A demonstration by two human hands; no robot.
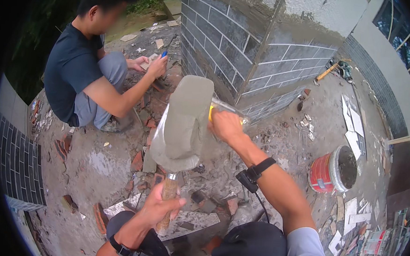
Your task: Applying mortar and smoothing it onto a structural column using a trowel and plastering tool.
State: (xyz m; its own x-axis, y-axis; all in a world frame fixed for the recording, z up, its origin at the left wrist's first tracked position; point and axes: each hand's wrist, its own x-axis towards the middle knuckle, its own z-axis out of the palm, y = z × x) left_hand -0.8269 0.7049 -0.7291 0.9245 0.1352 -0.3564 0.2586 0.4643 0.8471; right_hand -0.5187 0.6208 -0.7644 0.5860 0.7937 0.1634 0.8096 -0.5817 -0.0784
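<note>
Grey mortar (185,136) hides most of a wooden-handled trowel's (169,190) blade, and partly covers a yellow-handled tool (212,113). 1 red bucket (322,173) at right holds dark grey material. The trowel, above the rubble-strewn ground (86,186), points away from the wearer, long axis running near-to-far. Left grip (159,204) wraps its handle; right grip (227,126) clasps the yellow handle.

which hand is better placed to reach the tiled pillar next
Probably the right hand: it's farther forward, nearer the tiled pillar, gripping a yellow-handled tool. The left hand sits farther back, holding a wooden-handled trowel.
</note>
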